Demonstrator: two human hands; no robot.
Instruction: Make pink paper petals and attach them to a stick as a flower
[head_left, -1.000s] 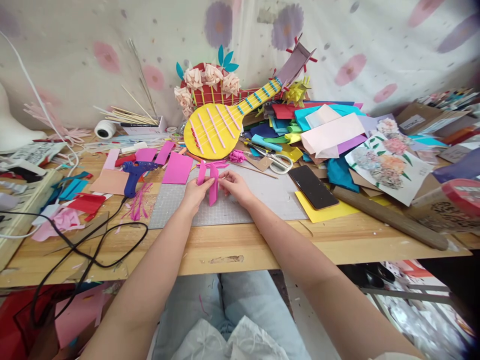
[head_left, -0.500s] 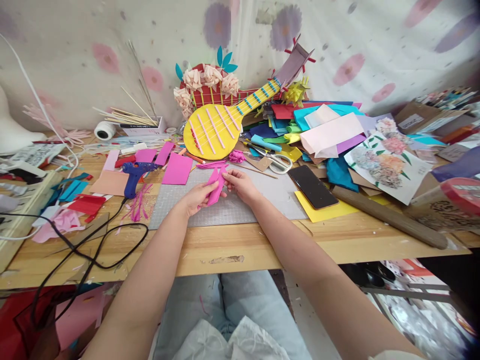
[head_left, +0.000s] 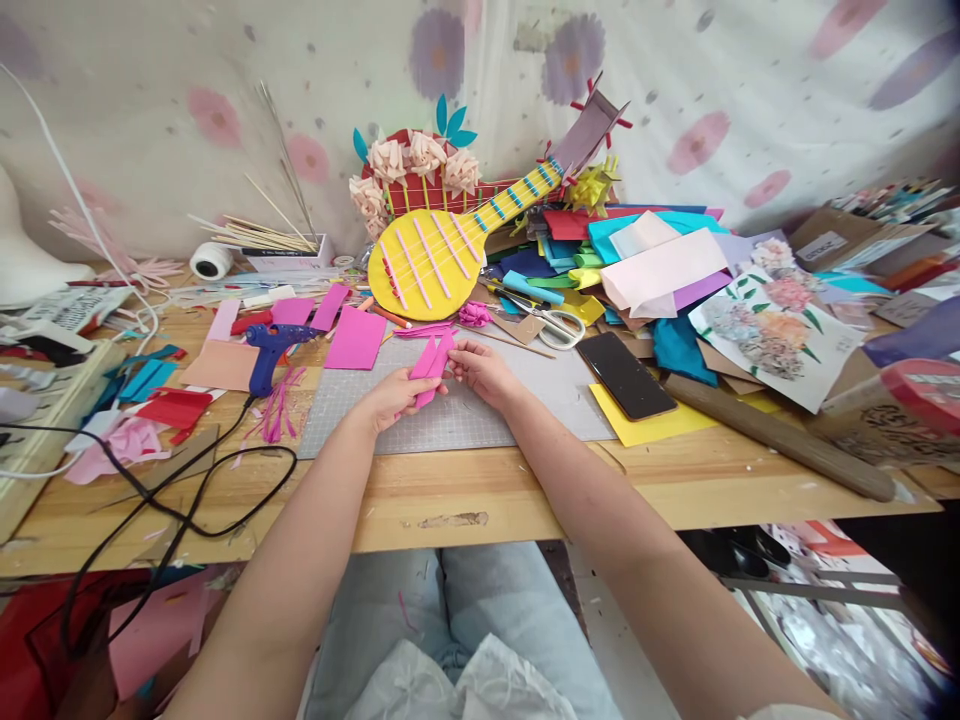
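Left grip: the left hand is closed on the lower end of the pink strips, fingers curled beneath and thumb on top.
Right grip: the right hand pinches their upper end between thumb and fingertips.
Look: narrow magenta bands held together, slanting up to the right.
Place: between both hands, just above the grey cutting mat on the desk.
Sides: blue glue gun to the left, black phone to the right.
Behind: scissors, then a yellow paper guitar.
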